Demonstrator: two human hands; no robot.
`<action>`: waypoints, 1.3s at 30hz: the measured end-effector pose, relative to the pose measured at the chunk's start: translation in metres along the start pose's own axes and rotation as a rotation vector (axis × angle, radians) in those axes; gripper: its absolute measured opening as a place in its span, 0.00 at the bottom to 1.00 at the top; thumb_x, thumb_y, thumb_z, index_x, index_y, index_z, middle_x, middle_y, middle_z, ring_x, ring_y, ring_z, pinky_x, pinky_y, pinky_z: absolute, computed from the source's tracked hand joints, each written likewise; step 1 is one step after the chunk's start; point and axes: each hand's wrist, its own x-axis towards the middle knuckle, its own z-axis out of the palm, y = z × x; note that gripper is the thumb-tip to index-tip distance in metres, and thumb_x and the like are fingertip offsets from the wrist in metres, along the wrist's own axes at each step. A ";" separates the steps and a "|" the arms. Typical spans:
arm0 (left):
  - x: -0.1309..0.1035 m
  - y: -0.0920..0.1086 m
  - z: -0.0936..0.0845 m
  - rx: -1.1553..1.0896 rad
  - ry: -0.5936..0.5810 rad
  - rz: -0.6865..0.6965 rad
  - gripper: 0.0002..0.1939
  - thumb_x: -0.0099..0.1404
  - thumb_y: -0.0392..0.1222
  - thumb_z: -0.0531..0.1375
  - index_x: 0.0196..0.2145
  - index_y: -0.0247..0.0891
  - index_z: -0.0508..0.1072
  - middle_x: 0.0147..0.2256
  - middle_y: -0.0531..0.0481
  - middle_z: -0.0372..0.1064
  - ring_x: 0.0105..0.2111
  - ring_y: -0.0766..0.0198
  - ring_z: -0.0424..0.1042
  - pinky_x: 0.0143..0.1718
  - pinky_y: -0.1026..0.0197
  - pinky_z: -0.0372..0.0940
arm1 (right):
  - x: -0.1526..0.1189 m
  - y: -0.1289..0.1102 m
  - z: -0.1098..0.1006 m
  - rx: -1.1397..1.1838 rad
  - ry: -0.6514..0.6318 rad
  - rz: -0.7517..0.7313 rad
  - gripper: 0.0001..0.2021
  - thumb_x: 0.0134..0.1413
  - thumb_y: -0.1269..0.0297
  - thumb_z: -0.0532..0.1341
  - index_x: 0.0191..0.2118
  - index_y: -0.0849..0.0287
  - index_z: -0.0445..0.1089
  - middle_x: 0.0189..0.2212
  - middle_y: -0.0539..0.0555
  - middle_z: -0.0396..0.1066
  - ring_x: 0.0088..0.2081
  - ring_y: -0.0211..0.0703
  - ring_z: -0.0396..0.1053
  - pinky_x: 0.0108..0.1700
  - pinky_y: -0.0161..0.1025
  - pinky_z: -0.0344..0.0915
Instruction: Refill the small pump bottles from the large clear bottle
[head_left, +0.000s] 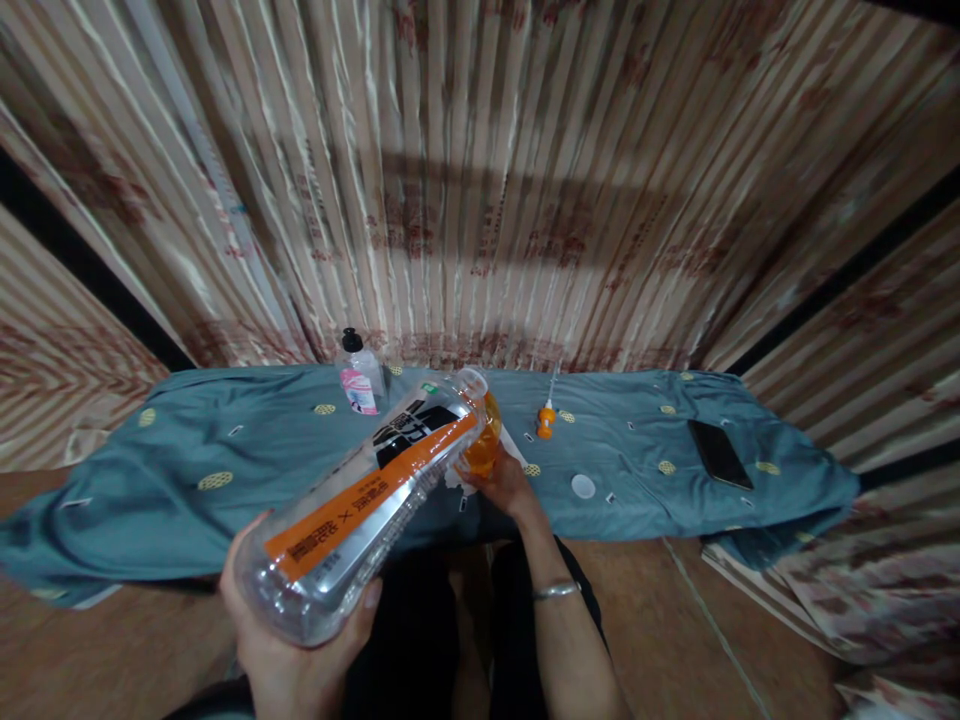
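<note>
My left hand [292,660] is wrapped round the base of a large clear plastic bottle [367,500] with an orange, silver and black label. The bottle tilts up and to the right, its uncapped mouth above the table. Beside that mouth, my right hand [502,485] grips a smaller bottle [484,445] of orange liquid, partly hidden behind the large one. Whether the two bottles touch, I cannot tell. An orange pump head [546,422] with a thin tube lies on the cloth to the right.
A blue-green patterned cloth [630,450] covers the long narrow table. A clear bottle with black cap and pink label [360,378] stands back left. To the right lie a white round disc [583,486] and a black phone [718,455]. Pleated curtains [480,200] hang behind.
</note>
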 end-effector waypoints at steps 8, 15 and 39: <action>0.011 -0.021 -0.010 -0.005 -0.030 0.091 0.57 0.36 0.48 0.83 0.63 0.39 0.68 0.55 0.40 0.72 0.51 0.48 0.75 0.61 0.45 0.71 | -0.002 -0.010 -0.004 0.052 -0.044 0.100 0.35 0.51 0.64 0.76 0.64 0.58 0.69 0.56 0.64 0.81 0.59 0.65 0.80 0.63 0.59 0.74; 0.001 0.003 0.000 -0.017 -0.013 0.013 0.53 0.46 0.50 0.81 0.66 0.41 0.66 0.57 0.40 0.70 0.55 0.48 0.74 0.63 0.44 0.68 | -0.001 -0.012 -0.006 0.054 -0.054 0.113 0.35 0.51 0.63 0.76 0.64 0.57 0.68 0.55 0.62 0.82 0.59 0.63 0.80 0.63 0.60 0.74; 0.002 0.001 -0.001 0.008 0.008 0.056 0.55 0.45 0.50 0.80 0.67 0.40 0.65 0.60 0.39 0.68 0.58 0.46 0.72 0.65 0.45 0.67 | -0.001 -0.007 -0.003 0.008 -0.019 0.091 0.35 0.50 0.64 0.76 0.65 0.57 0.69 0.54 0.62 0.83 0.58 0.66 0.80 0.59 0.58 0.77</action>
